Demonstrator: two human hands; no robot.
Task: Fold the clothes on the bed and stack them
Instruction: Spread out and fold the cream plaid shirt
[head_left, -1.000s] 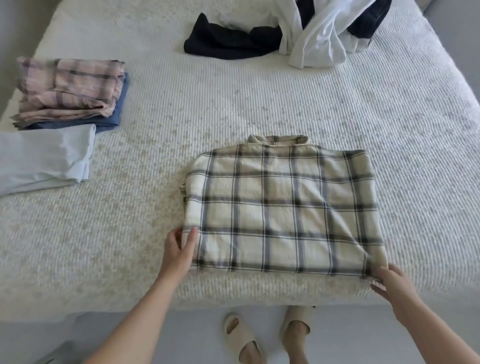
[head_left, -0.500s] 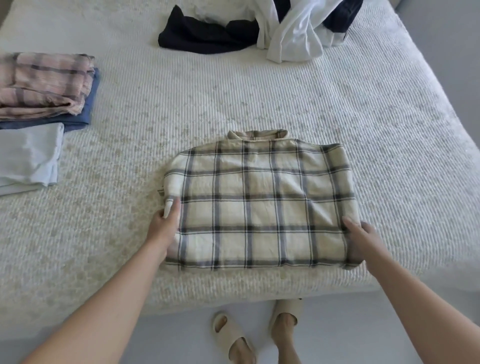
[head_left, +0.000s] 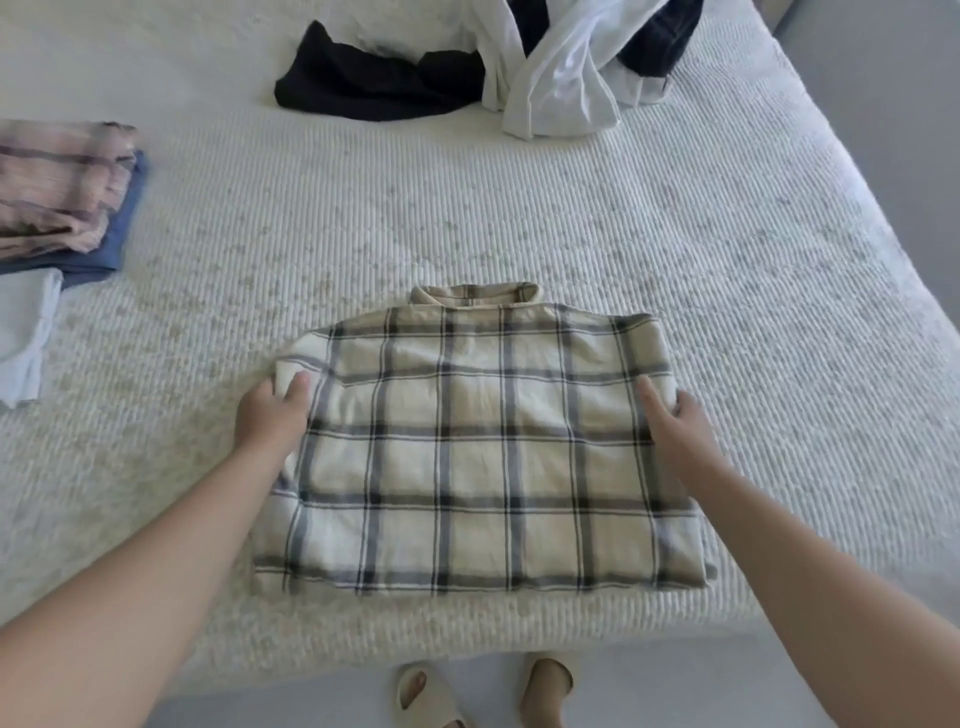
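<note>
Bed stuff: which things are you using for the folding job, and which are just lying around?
For the job:
checked shirt, gripped by left hand and right hand
folded pile
pale folded cloth
unfolded heap
bed

Just lying about:
slippers, worn on the feet

the pink plaid stack (head_left: 57, 187) and pale blue garment (head_left: 23, 338) run off the left edge, both hands' fingers blur

Folded cream plaid shirt (head_left: 483, 447) flat on bed (head_left: 675, 249).
</note>
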